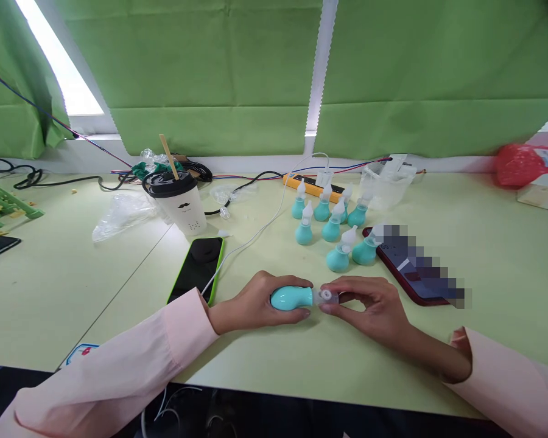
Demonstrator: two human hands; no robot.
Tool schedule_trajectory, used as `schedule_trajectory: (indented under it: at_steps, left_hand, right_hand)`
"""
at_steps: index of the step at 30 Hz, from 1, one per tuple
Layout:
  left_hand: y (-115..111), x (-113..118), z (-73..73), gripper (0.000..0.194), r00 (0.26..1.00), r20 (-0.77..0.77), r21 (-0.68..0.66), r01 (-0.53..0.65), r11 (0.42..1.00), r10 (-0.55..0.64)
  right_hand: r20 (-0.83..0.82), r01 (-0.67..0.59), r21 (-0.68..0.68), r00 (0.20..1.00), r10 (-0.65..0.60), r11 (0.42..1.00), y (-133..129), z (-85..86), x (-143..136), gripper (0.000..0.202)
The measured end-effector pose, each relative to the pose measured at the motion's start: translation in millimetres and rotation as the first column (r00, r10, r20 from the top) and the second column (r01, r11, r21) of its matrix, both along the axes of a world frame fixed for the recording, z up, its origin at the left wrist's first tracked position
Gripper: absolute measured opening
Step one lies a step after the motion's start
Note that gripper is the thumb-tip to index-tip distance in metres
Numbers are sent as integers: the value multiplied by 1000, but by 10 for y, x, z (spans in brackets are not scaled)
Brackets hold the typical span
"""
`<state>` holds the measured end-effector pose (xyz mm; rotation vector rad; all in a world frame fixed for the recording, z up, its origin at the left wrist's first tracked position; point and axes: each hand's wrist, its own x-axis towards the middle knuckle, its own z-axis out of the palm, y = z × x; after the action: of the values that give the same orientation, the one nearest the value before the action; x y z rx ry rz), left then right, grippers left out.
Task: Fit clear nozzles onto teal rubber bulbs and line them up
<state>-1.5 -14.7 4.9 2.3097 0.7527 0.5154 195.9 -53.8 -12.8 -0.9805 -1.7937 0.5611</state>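
Note:
In my left hand [262,298] lies the teal rubber bulb [292,298] of a nasal aspirator, held level between thumb and fingers above the table's front part. The thumb and fingers of my right hand [369,307] pinch the clear plastic nozzle [327,295], which sits at the bulb's right-hand end. Whether the nozzle is fully seated I cannot tell. Beyond my hands stand several more teal bulb aspirators [331,229] with whitish, see-through tips, some of them tilted.
A phone with a green case [196,267] lies by my left forearm, a white cable [251,240] running across it. A dark red phone [415,274] is right of the aspirators. Behind are a lidded paper cup [182,210], an orange power strip [308,187] and a clear plastic container [386,185].

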Motion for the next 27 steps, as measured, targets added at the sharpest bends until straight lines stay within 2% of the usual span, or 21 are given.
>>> schedule_trajectory:
  at_steps: [3, 6, 8, 13, 17, 22, 25, 27]
  left_hand:
    - [-15, 2, -20, 38, 999, 6, 48, -38, 998, 37]
    - [-23, 3, -47, 38, 998, -20, 117, -63, 991, 65]
    - [-27, 4, -64, 38, 996, -45, 174, -63, 983, 72]
    - [-34, 12, -88, 37, 990, -120, 330, -36, 943, 80]
    - [-32, 10, -94, 39, 977, -198, 441, 12, 897, 85]
    - [-20, -5, -115, 41, 972, -217, 478, 22, 878, 94]
    - [-21, 9, -99, 45, 975, -206, 395, 2, 919, 86]
    - [-34, 31, -51, 50, 979, -184, 268, -34, 963, 85]
  right_hand:
    - [-84, -1, -280, 996, -24, 960, -10, 27, -19, 16]
    - [-182, -85, -503, 983, -9, 860, -16, 72, -32, 22]
    - [-248, -157, -580, 969, 10, 799, -15, 104, -34, 24]
    - [-319, -274, -666, 945, 67, 694, 5, 154, -27, 23]
    - [-349, -312, -729, 935, 62, 609, 31, 141, -32, 23]
    - [-410, -368, -766, 911, 39, 527, 62, 94, -27, 23]
    - [-425, -371, -761, 905, 24, 533, 63, 77, -24, 23]
    - [-437, -353, -725, 900, 1, 591, 52, 72, -34, 23]
